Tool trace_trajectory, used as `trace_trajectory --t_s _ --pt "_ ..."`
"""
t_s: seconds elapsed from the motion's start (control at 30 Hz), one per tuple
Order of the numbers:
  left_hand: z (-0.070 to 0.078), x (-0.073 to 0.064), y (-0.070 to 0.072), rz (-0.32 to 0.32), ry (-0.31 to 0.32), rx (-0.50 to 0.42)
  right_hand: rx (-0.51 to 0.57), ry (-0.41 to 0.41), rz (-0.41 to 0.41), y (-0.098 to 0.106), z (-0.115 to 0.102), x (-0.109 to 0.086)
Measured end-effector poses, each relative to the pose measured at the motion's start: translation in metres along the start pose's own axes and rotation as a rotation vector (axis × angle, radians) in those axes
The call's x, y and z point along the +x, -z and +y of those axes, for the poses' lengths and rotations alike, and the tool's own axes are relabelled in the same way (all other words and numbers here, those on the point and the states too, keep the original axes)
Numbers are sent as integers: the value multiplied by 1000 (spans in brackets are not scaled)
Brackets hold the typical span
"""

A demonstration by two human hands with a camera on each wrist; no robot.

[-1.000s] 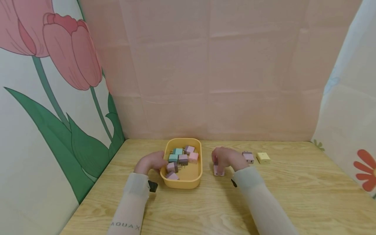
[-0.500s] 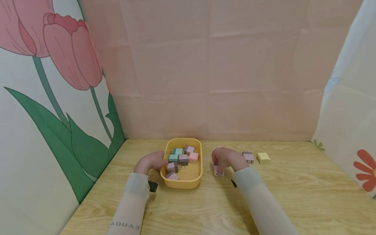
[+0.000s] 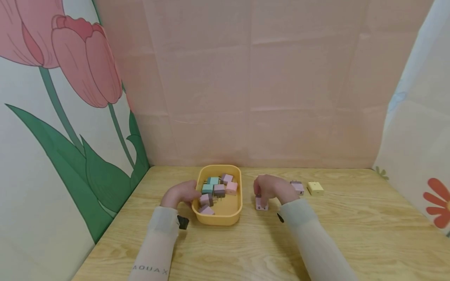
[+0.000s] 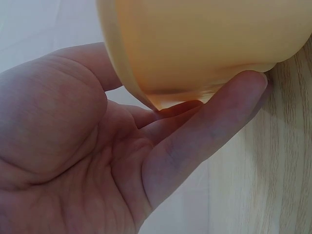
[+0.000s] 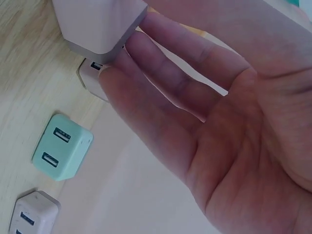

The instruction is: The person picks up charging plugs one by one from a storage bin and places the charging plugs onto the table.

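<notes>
Left hand: bent point(image 3: 181, 193) down at the wrist left of lower centre, thumb and fingers curled round the rim of the yellow bin point(image 3: 220, 221).
Left wrist view: showed a finger along the bin's outer wall, which the head view hid.
Right hand: arched point(image 3: 274, 189) right of lower centre, fingers closed round a lilac charger point(image 3: 259, 206).
Right wrist view: revealed a green charger point(image 5: 59, 148) at left, concealed from the head.

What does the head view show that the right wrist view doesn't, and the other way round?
Only the head view: the left hand at the basket, the yellow charger and the tulips.
Only the right wrist view: a green charger out on the table.
Both: the table, the right hand and a lilac charger at its fingers.
</notes>
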State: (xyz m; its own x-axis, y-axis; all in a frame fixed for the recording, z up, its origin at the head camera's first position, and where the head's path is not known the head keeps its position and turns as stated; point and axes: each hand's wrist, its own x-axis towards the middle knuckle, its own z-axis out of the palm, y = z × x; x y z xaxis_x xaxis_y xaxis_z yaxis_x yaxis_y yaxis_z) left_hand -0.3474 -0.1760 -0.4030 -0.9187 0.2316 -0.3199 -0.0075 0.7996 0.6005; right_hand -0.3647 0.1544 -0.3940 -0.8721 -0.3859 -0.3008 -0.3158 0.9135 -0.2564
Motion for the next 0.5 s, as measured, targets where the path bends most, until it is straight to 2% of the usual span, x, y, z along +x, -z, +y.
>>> trace_trajectory --t_s 0.3,0.5 --pt "0 0 0 2 9 -7 -1 22 18 0 1 1" --pt "0 1 0 3 15 21 6 13 14 -1 1 1"
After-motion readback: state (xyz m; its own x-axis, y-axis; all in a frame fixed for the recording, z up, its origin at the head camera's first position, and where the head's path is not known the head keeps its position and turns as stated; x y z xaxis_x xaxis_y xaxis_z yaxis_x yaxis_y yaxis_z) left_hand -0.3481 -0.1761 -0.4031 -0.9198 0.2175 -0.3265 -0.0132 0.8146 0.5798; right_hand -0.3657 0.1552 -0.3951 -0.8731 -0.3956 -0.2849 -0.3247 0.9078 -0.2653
